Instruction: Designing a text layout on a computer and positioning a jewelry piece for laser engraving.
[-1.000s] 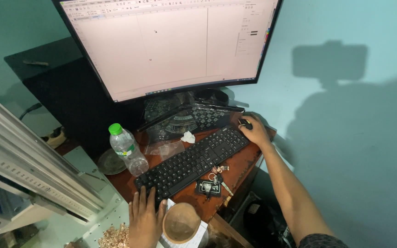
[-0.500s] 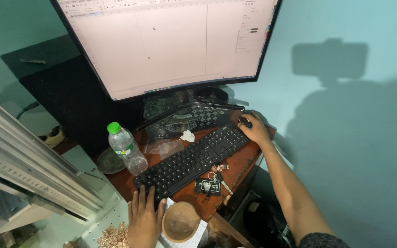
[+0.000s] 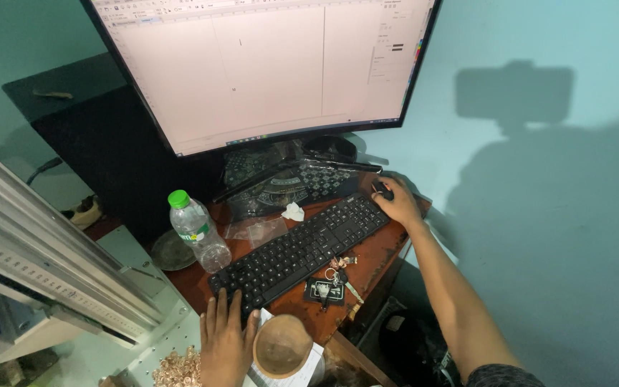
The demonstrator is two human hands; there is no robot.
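The right hand (image 3: 397, 206) is cupping the black mouse (image 3: 382, 190) at the keyboard's (image 3: 302, 249) far right, fingers curled over it, while the left hand (image 3: 225, 340) is resting flat, fingers open, on the near-left keys, best kept light and steady.

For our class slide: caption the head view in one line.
Left hand rests on a black keyboard, right hand covers a mouse, below a curved monitor.

A wide curved monitor (image 3: 266, 68) is glowing pale white above the desk, while a clear plastic bottle (image 3: 196, 231) with green cap and what looks like a green-and-white label is standing left of the keyboard.
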